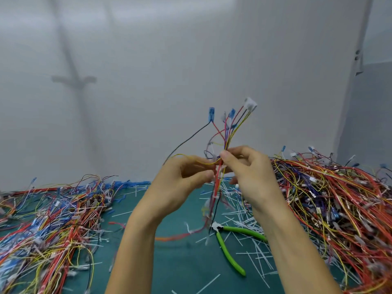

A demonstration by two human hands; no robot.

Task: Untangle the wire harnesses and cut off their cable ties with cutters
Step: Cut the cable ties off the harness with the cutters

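I hold one wire harness (224, 132) upright above the green mat (182, 264). Its red, yellow, purple and black wires fan upward to blue terminals and a white connector (250, 103). My right hand (252, 177) pinches the bundle at its middle between thumb and fingers. My left hand (178, 183) grips the same bundle just to the left, with a yellow wire looping over its fingers. The harness's lower end hangs blurred toward the mat. Green-handled cutters (231, 249) lie on the mat below my hands, handles spread, untouched.
A large heap of tangled harnesses (339, 209) fills the right side of the table. Another spread of wires (48, 221) covers the left. Several cut white cable-tie pieces (250, 221) litter the mat around the cutters. A plain grey wall stands behind.
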